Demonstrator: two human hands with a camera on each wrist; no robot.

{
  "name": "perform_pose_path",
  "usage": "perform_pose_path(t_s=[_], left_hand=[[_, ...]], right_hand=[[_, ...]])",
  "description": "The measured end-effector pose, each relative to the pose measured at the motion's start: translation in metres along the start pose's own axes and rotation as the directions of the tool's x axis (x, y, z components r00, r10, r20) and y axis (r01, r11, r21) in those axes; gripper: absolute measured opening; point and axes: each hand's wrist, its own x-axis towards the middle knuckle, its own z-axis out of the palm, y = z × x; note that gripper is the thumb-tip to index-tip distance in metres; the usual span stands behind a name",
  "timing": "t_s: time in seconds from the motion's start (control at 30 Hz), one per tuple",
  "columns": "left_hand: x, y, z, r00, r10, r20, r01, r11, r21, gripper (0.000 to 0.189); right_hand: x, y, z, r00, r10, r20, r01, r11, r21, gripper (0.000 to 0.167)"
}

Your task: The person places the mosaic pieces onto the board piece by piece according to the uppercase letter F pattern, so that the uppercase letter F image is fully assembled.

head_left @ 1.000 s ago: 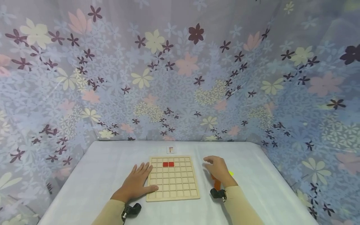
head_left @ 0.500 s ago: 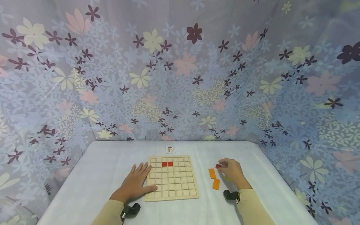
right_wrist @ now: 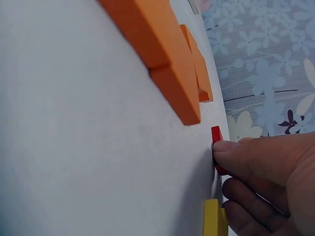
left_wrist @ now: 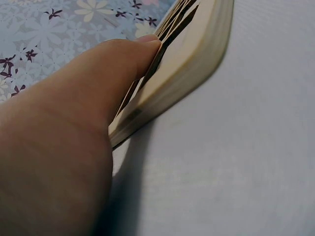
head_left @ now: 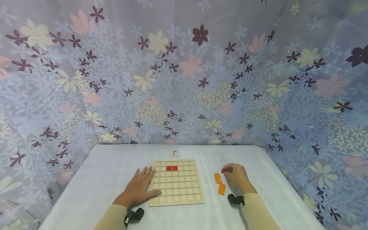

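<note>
My left hand (head_left: 139, 186) lies spread along the left side of a wooden grid board (head_left: 176, 203), its thumb resting on the board's lower left part. Two red square tiles (head_left: 172, 168) sit side by side in the board's second row. To the right of the board, my right hand (head_left: 238, 175) pinches a red tile (right_wrist: 216, 132) between thumb and fingers, close to the tabletop. Left of that hand lie orange pieces (head_left: 221, 189). Beneath its curled fingers is a yellow piece (right_wrist: 211, 216), mostly hidden in the head view.
A small card (head_left: 174, 153) with a printed grid pattern lies behind the board. White cloth (head_left: 115, 159) covers the table. A flower-patterned curtain (head_left: 184, 95) hangs behind the table and at its sides.
My right hand moved rightward from near the board to the loose pieces, uncovering the orange ones, and has a red tile between its fingers. My left hand stays put.
</note>
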Motion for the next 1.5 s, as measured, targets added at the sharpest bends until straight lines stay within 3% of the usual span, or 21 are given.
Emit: perform_pose_path(t_s=[0.23, 0.43, 0.83, 1.1, 1.5], left_hand=[[-0.001, -0.001, 0.002, 1.000, -0.001, -0.006, 0.001, 1.000, -0.004, 0.112], [-0.001, -0.002, 0.002, 1.000, 0.001, -0.008, -0.001, 1.000, -0.005, 0.112], [-0.003, 0.001, -0.002, 1.000, 0.012, -0.010, -0.012, 1.000, -0.012, 0.110], [-0.002, 0.000, 0.000, 1.000, 0.008, -0.022, -0.009, 1.000, -0.030, 0.111], [-0.002, 0.004, -0.005, 0.999, 0.024, -0.023, -0.024, 1.000, -0.015, 0.108]], right_hand=[[0.000, -0.003, 0.002, 1.000, 0.016, -0.003, -0.016, 1.000, -0.006, 0.027], [0.000, -0.008, 0.004, 0.999, -0.039, -0.020, 0.039, 0.999, 0.033, 0.024], [0.004, -0.052, 0.032, 0.991, -0.131, 0.006, 0.130, 0.990, 0.053, 0.019], [0.010, -0.089, 0.061, 0.956, -0.287, 0.065, 0.280, 0.955, 0.100, 0.018], [0.019, -0.133, 0.079, 0.900, -0.401, 0.173, 0.380, 0.914, 0.142, 0.021]])
